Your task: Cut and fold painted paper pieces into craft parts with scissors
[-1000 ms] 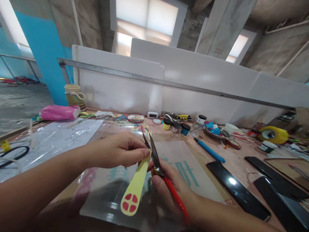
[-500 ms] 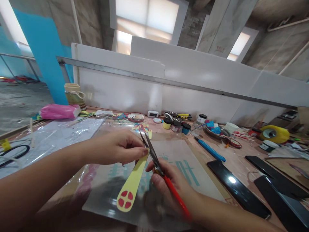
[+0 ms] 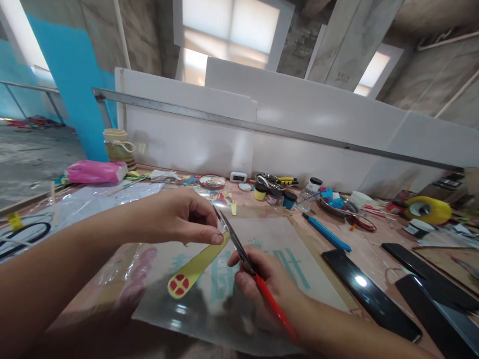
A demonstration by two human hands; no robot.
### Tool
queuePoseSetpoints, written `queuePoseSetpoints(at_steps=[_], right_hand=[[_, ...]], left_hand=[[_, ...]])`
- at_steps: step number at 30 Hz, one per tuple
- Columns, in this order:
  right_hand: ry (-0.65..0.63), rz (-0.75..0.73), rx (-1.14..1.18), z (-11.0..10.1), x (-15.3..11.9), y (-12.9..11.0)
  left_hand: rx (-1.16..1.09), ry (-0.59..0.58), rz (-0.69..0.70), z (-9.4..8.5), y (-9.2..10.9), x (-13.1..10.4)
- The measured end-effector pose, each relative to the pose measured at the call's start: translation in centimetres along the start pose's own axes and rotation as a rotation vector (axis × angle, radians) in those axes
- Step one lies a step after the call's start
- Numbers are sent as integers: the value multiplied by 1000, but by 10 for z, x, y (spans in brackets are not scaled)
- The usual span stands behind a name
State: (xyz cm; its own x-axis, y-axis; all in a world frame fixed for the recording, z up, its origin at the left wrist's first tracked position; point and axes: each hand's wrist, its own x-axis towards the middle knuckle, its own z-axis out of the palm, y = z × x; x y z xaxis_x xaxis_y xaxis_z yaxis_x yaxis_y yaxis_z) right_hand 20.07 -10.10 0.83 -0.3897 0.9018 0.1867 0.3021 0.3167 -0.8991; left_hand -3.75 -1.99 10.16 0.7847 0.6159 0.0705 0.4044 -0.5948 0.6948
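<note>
My left hand (image 3: 187, 217) pinches the narrow end of a yellow strip (image 3: 202, 262) between thumb and fingers. The strip slants down to the left, and its wide rounded end carries a red four-part pattern. My right hand (image 3: 262, 276) is closed round the red-handled scissors (image 3: 270, 301). Their metal blades point up and left, beside the strip's narrow end, and look nearly closed. Beneath both hands lies a translucent sheet (image 3: 179, 316) with teal lettering.
Paint jars (image 3: 274, 196) and a small white clock (image 3: 238, 177) stand at the back. On the right lie a blue tool (image 3: 327, 232), a black phone (image 3: 370, 294) and yellow tape (image 3: 428, 209). A pink packet (image 3: 96, 171) is back left.
The yellow strip has swung, its wide end moving up and to the left. The scissor blades have come closer together. My right hand has barely moved.
</note>
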Motion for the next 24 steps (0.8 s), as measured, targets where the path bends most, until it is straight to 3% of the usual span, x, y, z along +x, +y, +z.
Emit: queuePoseSetpoints(at_steps=[5, 9, 11, 14, 17, 20, 24], right_hand=[[42, 21, 129, -1, -1, 12], [98, 44, 344, 1, 1, 19], [126, 17, 362, 2, 2, 18], [191, -33, 285, 2, 5, 12], [240, -74, 277, 2, 7, 6], [219, -89, 277, 1, 6, 6], [148, -156, 153, 1, 2, 8]], left_hand=[[-257, 0, 30, 6, -12, 8], [-684, 12, 103, 30, -22, 24], [-767, -16, 101, 44, -18, 29], [-672, -10, 176, 63, -5, 29], [-543, 107, 196, 77, 4, 24], [-500, 195, 198, 85, 2, 20], [-277, 335, 168, 87, 0, 19]])
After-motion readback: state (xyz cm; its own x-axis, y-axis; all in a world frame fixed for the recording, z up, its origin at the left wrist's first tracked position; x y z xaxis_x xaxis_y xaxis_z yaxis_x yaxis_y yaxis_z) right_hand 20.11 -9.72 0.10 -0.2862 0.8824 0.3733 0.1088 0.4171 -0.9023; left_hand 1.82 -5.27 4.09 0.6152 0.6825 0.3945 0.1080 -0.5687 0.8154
